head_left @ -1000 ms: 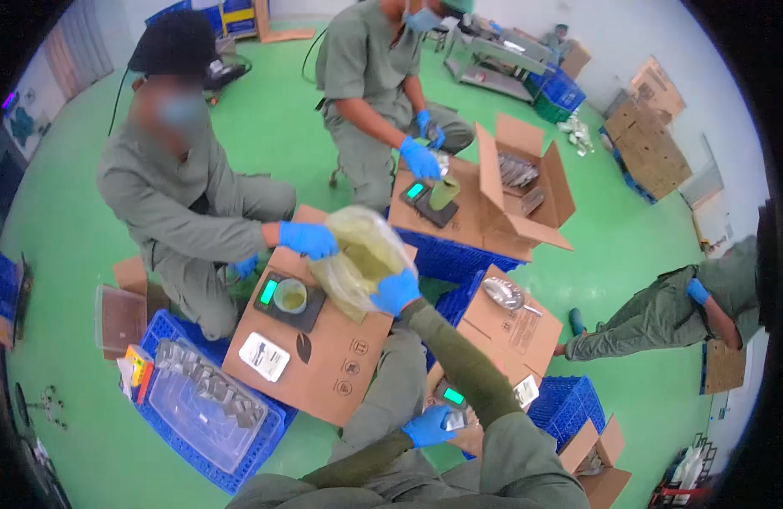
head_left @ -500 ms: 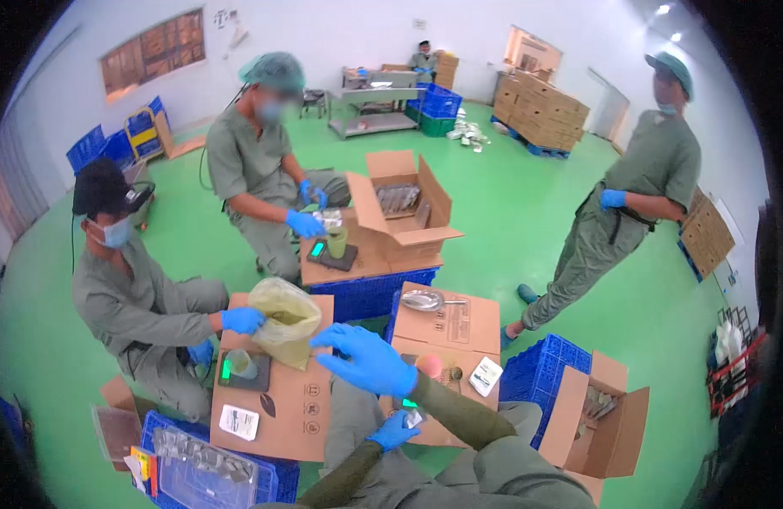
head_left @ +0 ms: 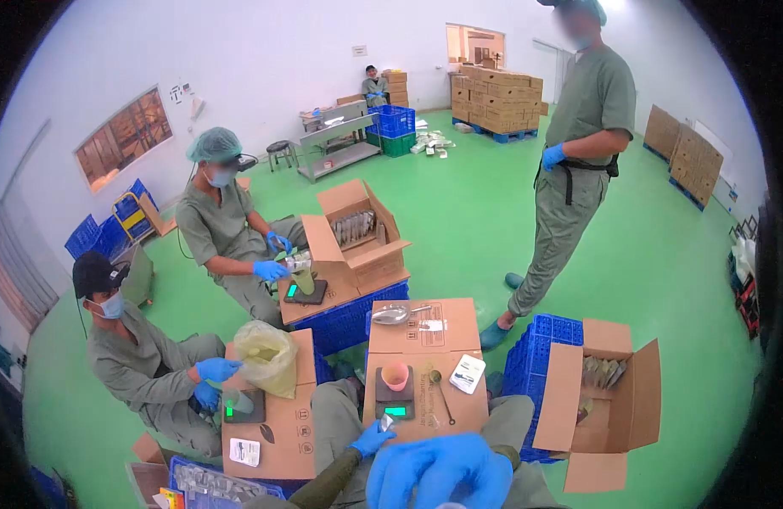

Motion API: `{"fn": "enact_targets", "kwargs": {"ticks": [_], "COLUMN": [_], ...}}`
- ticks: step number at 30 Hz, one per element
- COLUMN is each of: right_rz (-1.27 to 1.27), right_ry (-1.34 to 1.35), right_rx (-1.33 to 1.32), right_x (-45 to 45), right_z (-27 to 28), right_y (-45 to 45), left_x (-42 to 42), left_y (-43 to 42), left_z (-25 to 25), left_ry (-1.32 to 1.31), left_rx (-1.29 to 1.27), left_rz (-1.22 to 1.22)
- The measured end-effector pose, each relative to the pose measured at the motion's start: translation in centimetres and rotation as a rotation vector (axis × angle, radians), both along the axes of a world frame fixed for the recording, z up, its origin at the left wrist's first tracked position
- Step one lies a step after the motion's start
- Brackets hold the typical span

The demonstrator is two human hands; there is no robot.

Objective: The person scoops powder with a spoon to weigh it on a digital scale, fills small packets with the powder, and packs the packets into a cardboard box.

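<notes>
My left hand (head_left: 373, 438), in a blue glove, is closed on a small silver pouch (head_left: 387, 422) at the near edge of the cardboard work surface (head_left: 421, 339). Beyond it a pink cup (head_left: 395, 376) stands on a black digital scale (head_left: 395, 399) with a lit green display. My right hand (head_left: 442, 471), also gloved, is large and close at the bottom of the view. Its fingers bend downward and their tips are cut off by the frame edge. A small measuring spoon (head_left: 440, 394) lies right of the scale, beside a white label-topped packet (head_left: 468, 374).
A metal scoop (head_left: 393, 314) lies at the far end of my box. On the right, an open carton (head_left: 608, 416) holds several pouches beside a blue crate (head_left: 540, 356). Two co-workers sit at the left with scales and a powder bag (head_left: 266, 360); another person (head_left: 578, 161) stands at the right.
My right hand has moved from over the work surface down toward me, uncovering the pink cup and spoon. The view has shifted. The left co-worker's hand has come out of the bag's mouth.
</notes>
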State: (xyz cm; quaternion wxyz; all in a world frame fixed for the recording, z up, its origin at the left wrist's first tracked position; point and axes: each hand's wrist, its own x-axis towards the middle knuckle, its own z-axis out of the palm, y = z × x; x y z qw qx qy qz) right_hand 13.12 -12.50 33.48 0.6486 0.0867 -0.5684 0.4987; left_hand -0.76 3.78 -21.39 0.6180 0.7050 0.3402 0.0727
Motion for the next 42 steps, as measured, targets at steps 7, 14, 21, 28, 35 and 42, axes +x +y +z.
{"fn": "enact_targets", "kwargs": {"ticks": [7, 14, 21, 28, 35, 42], "right_rz": [-0.129, -0.552, -1.249, -1.237, -0.903, -0.802], "right_ry": [-0.046, -0.203, -0.341, -1.161, -1.185, -0.972], "right_rx": [0.05, -0.192, -1.178, -0.768, -0.916, -1.154], "right_x": [2.3, 6.4, 11.1, 1.2, 1.4, 1.3], "right_z": [1.5, -2.3, -22.1, -27.5, -32.5, -31.2], "right_y": [-1.8, -2.8, -2.9, -2.8, -2.7, -1.2], "left_x": [-0.1, 0.0, -1.1, -1.4, -2.0, -1.8], "left_y": [-1.3, -0.4, -1.3, -3.3, -5.0, -4.3], "left_z": [3.7, 1.6, 14.6, 19.5, 19.0, 17.7], "left_ry": [0.114, -0.163, -0.154, -0.025, -0.097, -0.066], "left_rx": [-0.209, -0.16, -0.067, 0.373, 0.494, 0.431], "left_rz": [0.018, 0.096, 0.207, -0.103, -0.254, -0.186]}}
